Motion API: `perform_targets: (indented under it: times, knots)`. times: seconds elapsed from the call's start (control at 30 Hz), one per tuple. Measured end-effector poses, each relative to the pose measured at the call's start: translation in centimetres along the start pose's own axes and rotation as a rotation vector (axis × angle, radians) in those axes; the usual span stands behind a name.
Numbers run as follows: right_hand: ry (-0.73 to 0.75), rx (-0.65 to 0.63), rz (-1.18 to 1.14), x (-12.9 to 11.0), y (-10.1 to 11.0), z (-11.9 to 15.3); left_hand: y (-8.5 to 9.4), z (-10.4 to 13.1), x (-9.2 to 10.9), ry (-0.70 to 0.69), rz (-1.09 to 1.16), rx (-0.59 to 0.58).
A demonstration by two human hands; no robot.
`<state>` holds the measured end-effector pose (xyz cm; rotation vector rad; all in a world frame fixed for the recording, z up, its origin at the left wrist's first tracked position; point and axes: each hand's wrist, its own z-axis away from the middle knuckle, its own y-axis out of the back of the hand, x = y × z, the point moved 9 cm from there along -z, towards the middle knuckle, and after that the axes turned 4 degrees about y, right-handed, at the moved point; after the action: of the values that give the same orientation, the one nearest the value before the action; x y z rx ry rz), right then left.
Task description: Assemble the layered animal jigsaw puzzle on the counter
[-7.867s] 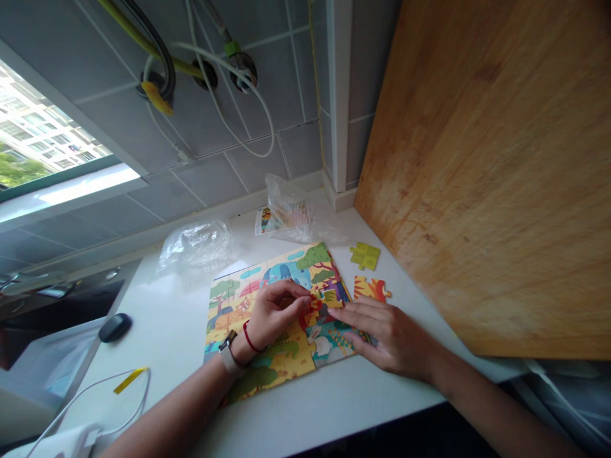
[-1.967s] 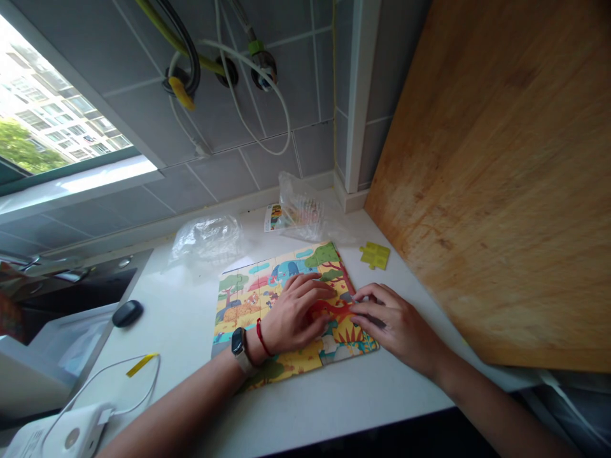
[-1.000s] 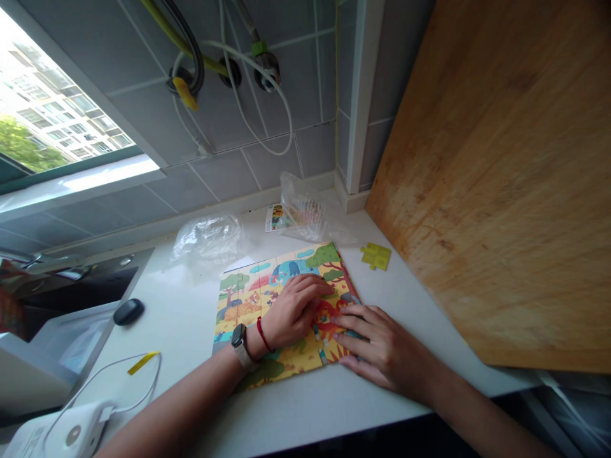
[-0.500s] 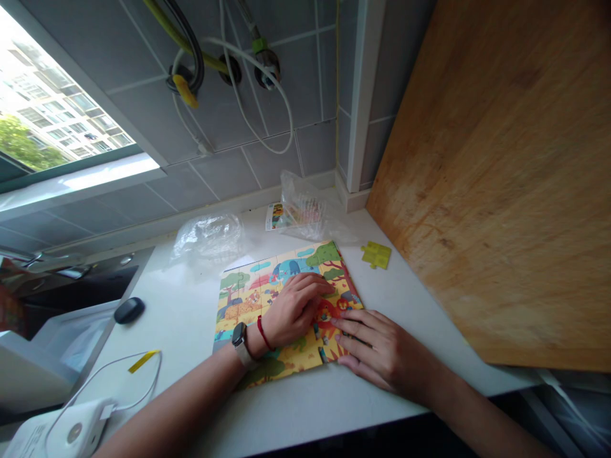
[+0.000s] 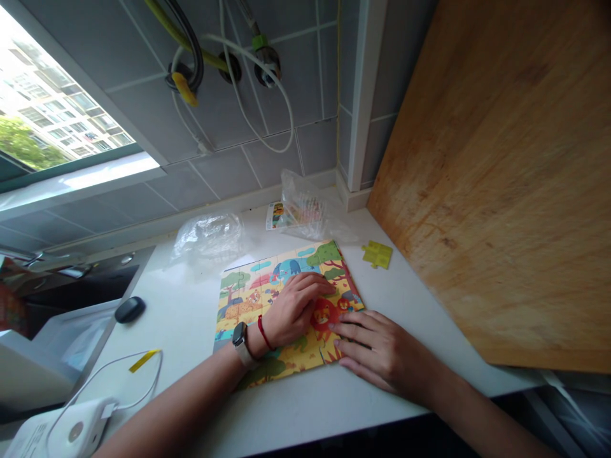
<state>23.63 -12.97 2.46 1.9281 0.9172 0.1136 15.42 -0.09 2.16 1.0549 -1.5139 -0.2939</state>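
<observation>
A jigsaw puzzle [image 5: 243,309] with colourful jungle animals lies flat on the white counter. My left hand [image 5: 298,302], with a watch and a red string bracelet at the wrist, rests palm down across its middle, fingers stretched out and slightly bent. At the lower right corner, my right hand [image 5: 375,343] lays its spread fingertips on the pieces beside the red lion [image 5: 324,314]. Those corner pieces sit against their neighbours, with a thin dark seam at the bottom edge. Part of the picture is hidden under both hands.
A yellow-green interlocked puzzle section [image 5: 378,254] lies to the right, by a large wooden board [image 5: 477,191]. Clear plastic bags [image 5: 210,235] and a small picture card [image 5: 274,216] are at the back. A black mouse-like object [image 5: 129,310] and a white corded device [image 5: 67,429] stand left.
The jagged gap in the puzzle's lower right has nearly closed as the pieces under my right fingers shifted left into place. My left hand has stayed still.
</observation>
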Motion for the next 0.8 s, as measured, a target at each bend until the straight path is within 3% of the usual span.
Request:
perform_targets:
  times: [0.5,0.8]
  knots:
    - [-0.05,0.013,-0.024,0.1,0.1,0.1,-0.1,-0.1,0.2,0.002,-0.022,-0.035]
    - [-0.068,0.008,0.004,0.1,-0.1,-0.1,-1.1,0.1,1.6,-0.116,-0.092,-0.178]
